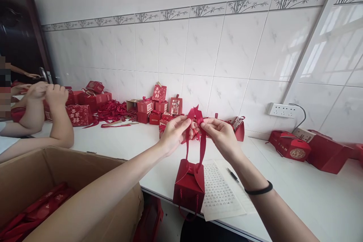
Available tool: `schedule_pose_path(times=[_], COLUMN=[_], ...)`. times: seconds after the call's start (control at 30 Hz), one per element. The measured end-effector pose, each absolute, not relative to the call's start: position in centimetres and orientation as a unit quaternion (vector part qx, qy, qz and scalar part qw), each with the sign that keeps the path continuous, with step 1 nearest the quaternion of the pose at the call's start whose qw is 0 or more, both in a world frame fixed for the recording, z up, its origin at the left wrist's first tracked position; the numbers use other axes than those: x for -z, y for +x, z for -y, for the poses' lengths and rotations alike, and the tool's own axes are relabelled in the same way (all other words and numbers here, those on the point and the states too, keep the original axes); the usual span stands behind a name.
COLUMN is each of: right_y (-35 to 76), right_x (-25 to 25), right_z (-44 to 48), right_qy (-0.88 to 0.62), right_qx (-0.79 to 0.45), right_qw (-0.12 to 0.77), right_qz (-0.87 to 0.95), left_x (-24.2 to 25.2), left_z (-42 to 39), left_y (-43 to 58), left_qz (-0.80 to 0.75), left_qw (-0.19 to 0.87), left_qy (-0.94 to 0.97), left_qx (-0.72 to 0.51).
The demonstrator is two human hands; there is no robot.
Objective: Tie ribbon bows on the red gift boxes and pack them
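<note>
Both my hands pinch a dark red ribbon (pixel 202 147) above the table. My left hand (pixel 176 132) is closed on one side of it, with the thumb on top. My right hand (pixel 222 134) is closed on the other side, a black band around that wrist. The ribbon's two strands run down to the top of a small red gift box (pixel 189 187) at the table's front edge. A twisted red cord handle hangs on the box's near side. Ribbon ends stick up between my fingers.
Handwritten sheets (pixel 219 191) and a black pen (pixel 233 175) lie right of the box. A large cardboard carton (pixel 93 159) stands at front left. Red boxes (pixel 145 106) and a ribbon heap (pixel 113 111) line the wall. Another person's arms (pixel 61 121) rest at left.
</note>
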State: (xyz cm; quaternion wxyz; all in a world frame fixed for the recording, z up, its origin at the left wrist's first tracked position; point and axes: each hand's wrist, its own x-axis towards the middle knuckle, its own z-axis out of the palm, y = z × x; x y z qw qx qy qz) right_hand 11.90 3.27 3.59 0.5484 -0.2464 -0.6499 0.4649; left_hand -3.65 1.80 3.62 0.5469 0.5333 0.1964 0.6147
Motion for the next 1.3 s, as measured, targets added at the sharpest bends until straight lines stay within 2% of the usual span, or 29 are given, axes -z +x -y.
schedule_pose_path(times=[0.17,0.3,0.4,0.57,0.7,0.87,0.97,1.1,1.2,1.3], right_y=[11.7,11.5,11.2,10.9,11.1,11.6,11.8,12.0,12.4,12.8], right_x=[-3.7,-4.3,-4.9,-5.5,-5.3,-4.7,-4.5,-3.5,-2.7,-2.6], right_z=[-3.1,-3.0,-2.8,-2.2,-2.8,-3.3,-2.7,-1.6,-1.3,-1.6], right_qy=[-0.23,-0.283,-0.31,-0.303,-0.293,-0.272,-0.266,-0.25,-0.228,-0.229], right_qx=[-0.442,-0.396,-0.36,-0.338,-0.373,-0.411,-0.35,-0.195,-0.144,-0.251], right_qw=[0.553,0.565,0.58,0.612,0.596,0.597,0.604,0.573,0.534,0.55], right_qz=[0.668,0.666,0.662,0.647,0.648,0.633,0.664,0.756,0.801,0.763], left_x=[-3.9,-4.5,-4.9,-4.8,-4.8,-5.0,-5.1,-4.8,-4.2,-3.8], left_z=[-1.9,-1.2,-0.6,-0.8,-0.9,-0.7,-0.8,-1.5,-2.4,-3.0], left_y=[-3.6,-3.6,-3.6,-3.6,-3.5,-3.4,-3.4,-3.8,-4.2,-4.6], left_qz=[-0.251,-0.312,-0.325,-0.304,-0.289,-0.31,-0.314,-0.283,-0.273,-0.293], left_qw=[0.495,0.409,0.391,0.452,0.521,0.536,0.537,0.539,0.489,0.375], left_qy=[0.599,0.684,0.714,0.673,0.629,0.58,0.559,0.567,0.613,0.689], left_qx=[-0.577,-0.518,-0.481,-0.5,-0.499,-0.529,-0.548,-0.556,-0.558,-0.547])
